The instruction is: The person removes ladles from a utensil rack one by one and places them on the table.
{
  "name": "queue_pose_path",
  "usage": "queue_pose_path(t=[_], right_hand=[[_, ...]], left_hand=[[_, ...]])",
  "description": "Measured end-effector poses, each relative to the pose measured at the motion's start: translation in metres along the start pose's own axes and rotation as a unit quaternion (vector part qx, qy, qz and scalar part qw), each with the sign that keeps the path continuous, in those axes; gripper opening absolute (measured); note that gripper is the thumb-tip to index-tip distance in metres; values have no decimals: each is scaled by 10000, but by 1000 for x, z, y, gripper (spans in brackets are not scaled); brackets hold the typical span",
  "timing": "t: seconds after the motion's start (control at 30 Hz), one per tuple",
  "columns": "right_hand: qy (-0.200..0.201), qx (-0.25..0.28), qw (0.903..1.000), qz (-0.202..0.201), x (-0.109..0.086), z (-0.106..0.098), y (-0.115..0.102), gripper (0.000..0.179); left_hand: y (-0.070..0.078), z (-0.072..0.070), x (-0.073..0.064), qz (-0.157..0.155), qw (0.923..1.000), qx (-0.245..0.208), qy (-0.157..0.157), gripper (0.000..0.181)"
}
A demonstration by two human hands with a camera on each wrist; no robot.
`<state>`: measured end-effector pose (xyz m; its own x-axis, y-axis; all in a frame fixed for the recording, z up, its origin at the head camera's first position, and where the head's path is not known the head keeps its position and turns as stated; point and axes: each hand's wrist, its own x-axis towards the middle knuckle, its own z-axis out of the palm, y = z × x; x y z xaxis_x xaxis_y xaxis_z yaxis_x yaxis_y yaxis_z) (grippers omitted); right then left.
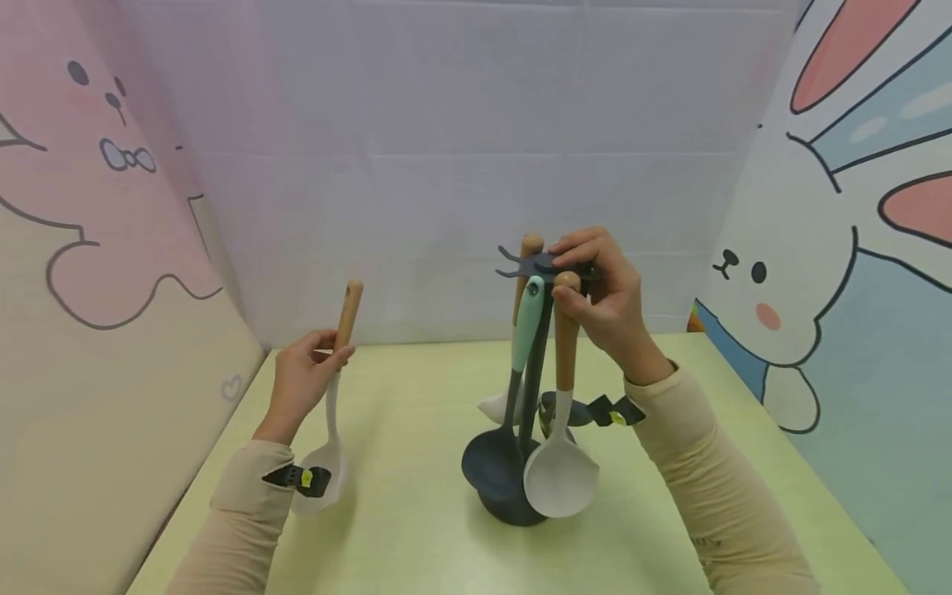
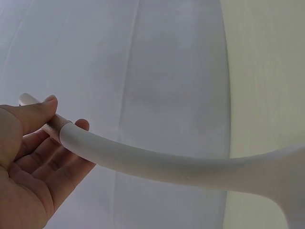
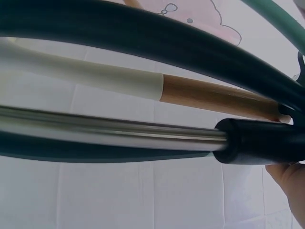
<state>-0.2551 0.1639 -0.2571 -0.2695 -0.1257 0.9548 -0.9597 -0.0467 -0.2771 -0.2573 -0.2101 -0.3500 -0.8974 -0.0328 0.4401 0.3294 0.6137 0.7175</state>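
Note:
My left hand (image 1: 301,372) pinches the wooden handle of a white spatula (image 1: 332,405), which hangs head down at the left; my wrist camera partly covers its head. In the left wrist view, thumb and fingers of the left hand (image 2: 35,157) meet where the wood joins the white shaft (image 2: 143,162). To the right stands a dark utensil stand (image 1: 532,397) with a hooked top. My right hand (image 1: 606,289) grips that top, its thumb against the wooden handle end of a white ladle (image 1: 561,475). Beside it hangs a dark ladle (image 1: 494,463) with a mint-green handle (image 1: 526,326).
Further utensils hang behind the stand, among them a white one (image 1: 494,406) and a metal-shafted one with a black handle (image 3: 262,140). All stand on a pale green table (image 1: 402,529), with a white wall (image 1: 446,165) behind and cartoon-printed panels (image 1: 788,330) either side.

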Motion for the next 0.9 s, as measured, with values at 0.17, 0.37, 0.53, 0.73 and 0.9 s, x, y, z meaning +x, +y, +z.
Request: queue_pose_path(t=[0.17,0.37,0.53,0.73,0.9], right_hand=[[8,-10,10000,-9,0,-1,0,61],[-10,12,10000,31,-1,-1,1,61],[-44,47,10000,42,-2,-2,1,61],[-40,4,10000,11,-1,-3,1,61],[-34,5,10000,33,-1,-5,0,61]], left_hand=[[-13,-2,0,-341,9990,124,-258,35],[-31,-2,-2,-400,9975,305,-497,35],[-44,-3,-6,-356,9959,560,-621,32],[-62,-1,-8,-450,9922,808,-831,31],[-75,-1,-9,-756,9869,896,-1107,34]])
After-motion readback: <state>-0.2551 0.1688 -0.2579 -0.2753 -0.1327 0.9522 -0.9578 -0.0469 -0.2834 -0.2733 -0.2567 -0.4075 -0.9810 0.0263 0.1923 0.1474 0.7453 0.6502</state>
